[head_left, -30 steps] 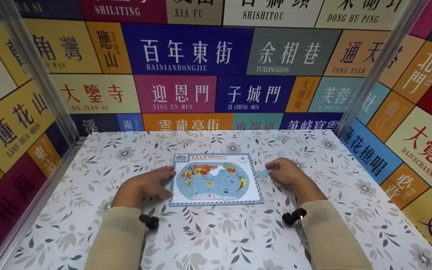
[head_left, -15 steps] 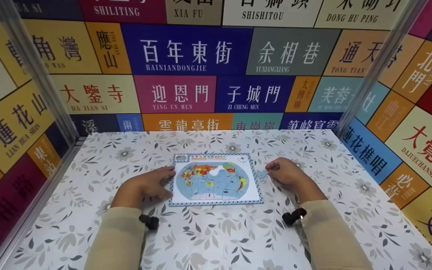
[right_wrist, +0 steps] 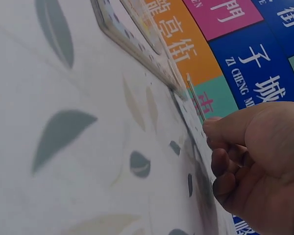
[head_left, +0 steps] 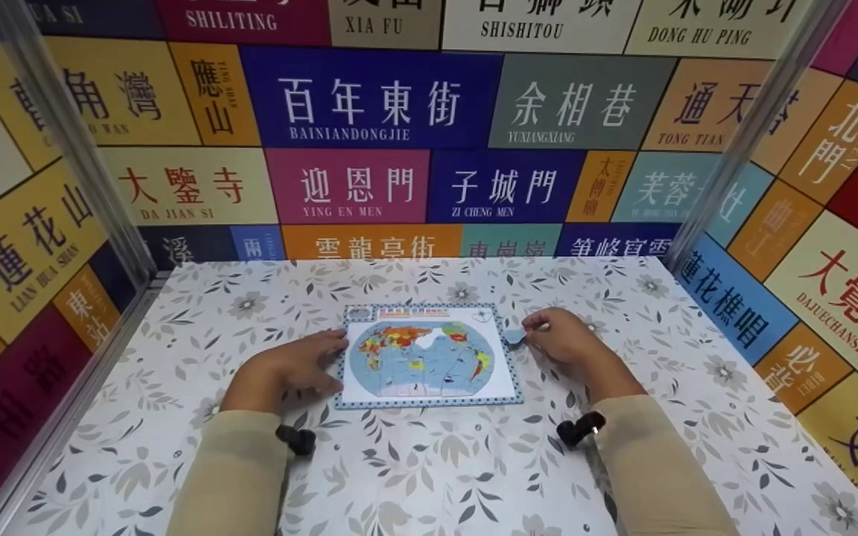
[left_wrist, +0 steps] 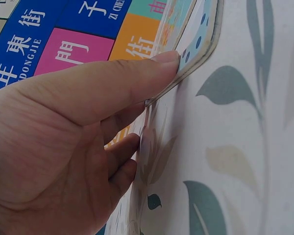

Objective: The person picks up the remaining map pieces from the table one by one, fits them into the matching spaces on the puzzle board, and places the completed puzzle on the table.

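Note:
A world map jigsaw puzzle (head_left: 505, 372) with a blue dotted border lies flat on the table. A white gap shows in the upper middle of its map. My left hand (head_left: 299, 365) is at the puzzle's left edge, with the thumb (left_wrist: 152, 78) touching the rounded corner and the other fingers loosely bent along the side. Between thumb and index finger, my right hand (head_left: 563, 342) pinches a small light-blue puzzle piece (head_left: 515, 337) just off the puzzle's right border. The right wrist view shows that piece (right_wrist: 196, 100) edge-on, raised off the table.
The table (head_left: 429, 476) has a white leaf-print cover. Walls of coloured name panels (head_left: 369, 97) stand behind it and on both sides, with clear upright corner strips. Black wrist cameras (head_left: 296, 441) sit at both sleeve cuffs.
My right hand has shifted slightly left with the puzzle piece, bringing it to the puzzle's right border, and the piece has changed its tilt. The left hand and the puzzle have stayed put.

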Motion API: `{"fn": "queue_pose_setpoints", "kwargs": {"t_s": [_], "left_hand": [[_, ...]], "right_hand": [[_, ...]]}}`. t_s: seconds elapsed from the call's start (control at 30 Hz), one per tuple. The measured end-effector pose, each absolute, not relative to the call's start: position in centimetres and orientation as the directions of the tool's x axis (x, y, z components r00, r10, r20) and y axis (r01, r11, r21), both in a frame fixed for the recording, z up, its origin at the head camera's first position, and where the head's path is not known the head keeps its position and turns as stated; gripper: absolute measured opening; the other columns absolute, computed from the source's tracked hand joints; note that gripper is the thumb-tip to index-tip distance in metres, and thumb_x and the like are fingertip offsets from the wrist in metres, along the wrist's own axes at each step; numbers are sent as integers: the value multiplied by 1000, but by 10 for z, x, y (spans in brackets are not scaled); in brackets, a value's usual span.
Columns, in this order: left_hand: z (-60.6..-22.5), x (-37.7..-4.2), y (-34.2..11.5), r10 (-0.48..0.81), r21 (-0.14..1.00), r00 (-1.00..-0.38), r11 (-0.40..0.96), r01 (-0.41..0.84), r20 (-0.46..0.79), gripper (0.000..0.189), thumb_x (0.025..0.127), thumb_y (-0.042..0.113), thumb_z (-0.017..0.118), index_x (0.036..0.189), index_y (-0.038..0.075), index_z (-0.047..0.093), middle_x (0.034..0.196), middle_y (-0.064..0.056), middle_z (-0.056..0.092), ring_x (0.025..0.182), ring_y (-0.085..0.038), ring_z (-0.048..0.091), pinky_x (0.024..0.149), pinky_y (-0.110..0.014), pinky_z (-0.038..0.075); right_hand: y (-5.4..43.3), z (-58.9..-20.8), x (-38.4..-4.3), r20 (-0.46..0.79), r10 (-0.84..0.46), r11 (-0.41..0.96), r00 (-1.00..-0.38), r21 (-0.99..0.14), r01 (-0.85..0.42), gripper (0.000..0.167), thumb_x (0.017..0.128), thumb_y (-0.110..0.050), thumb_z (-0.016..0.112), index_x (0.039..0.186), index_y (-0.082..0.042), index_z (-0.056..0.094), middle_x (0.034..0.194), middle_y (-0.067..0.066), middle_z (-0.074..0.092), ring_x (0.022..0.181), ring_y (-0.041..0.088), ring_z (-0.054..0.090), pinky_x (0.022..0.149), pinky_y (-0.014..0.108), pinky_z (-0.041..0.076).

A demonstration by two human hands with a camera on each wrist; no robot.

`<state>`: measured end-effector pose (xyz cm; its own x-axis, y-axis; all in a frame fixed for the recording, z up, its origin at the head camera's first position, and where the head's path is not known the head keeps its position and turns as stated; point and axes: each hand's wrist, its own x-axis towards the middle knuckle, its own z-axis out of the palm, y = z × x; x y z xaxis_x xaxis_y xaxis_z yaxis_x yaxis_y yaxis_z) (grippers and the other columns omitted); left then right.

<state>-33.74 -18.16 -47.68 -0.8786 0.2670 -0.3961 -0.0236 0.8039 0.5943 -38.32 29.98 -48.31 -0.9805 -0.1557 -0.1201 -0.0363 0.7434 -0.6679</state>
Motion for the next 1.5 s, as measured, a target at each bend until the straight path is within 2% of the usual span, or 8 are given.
{"fn": "queue_pose_setpoints", "kwargs": {"t_s": [0.13,0.3,0.53,0.7,0.97,1.13,1.3,1.5], "left_hand": [[-476,-337,-181,277,590,-877,807,-10,-393,87,88,33,88,163,38,45,180,15,20,171,-27,9,138,-61,10],[-475,-337,-182,265,584,-879,811,-19,-397,87,88,33,88,163,39,45,180,16,20,171,-27,9,138,-61,10],[-475,-337,-181,248,575,-881,818,-32,-403,89,86,36,89,163,42,43,180,16,19,171,-29,10,137,-63,11],[-476,-336,-182,286,595,-879,804,3,-382,88,88,33,88,164,36,44,181,12,20,171,-31,10,138,-62,10],[-474,-336,-183,279,606,-876,795,-18,-394,87,88,32,88,164,37,44,181,13,19,171,-31,8,138,-62,9],[-474,-337,-183,287,581,-874,814,6,-393,88,89,34,87,164,37,43,181,12,18,171,-32,9,137,-63,9],[-474,-337,-183,280,590,-870,808,-15,-406,88,89,33,88,164,39,43,181,15,18,171,-30,7,137,-64,8],[-475,-337,-182,286,595,-873,804,-7,-395,88,88,33,88,164,38,43,181,14,19,171,-32,8,137,-65,9]], "right_hand": [[290,-478,-385,-105,-178,772,-978,-632,-73,33,106,-24,64,137,-12,70,141,12,67,111,25,67,90,37,56],[272,-472,-385,-120,-188,749,-975,-660,-63,32,107,-23,63,138,-14,70,141,11,67,110,24,65,89,36,56],[241,-467,-388,-121,-204,752,-971,-655,-76,30,108,-23,64,136,-17,72,141,7,67,119,25,64,102,43,55],[215,-462,-391,-120,-215,745,-969,-662,-83,30,106,-22,66,135,-18,74,139,5,69,117,25,64,104,44,54],[183,-457,-392,-79,-263,731,-962,-667,-145,30,105,-21,68,134,-19,75,140,4,69,112,24,64,100,43,55],[170,-455,-393,-94,-280,716,-955,-684,-143,30,106,-23,68,134,-20,75,138,2,69,103,21,64,89,37,57],[160,-455,-394,-86,-305,694,-949,-702,-159,28,107,-24,66,134,-18,75,137,4,68,95,20,64,80,34,58],[159,-461,-394,-74,-273,707,-959,-692,-148,27,107,-23,66,132,-19,75,137,3,68,99,19,64,82,34,58]]}}
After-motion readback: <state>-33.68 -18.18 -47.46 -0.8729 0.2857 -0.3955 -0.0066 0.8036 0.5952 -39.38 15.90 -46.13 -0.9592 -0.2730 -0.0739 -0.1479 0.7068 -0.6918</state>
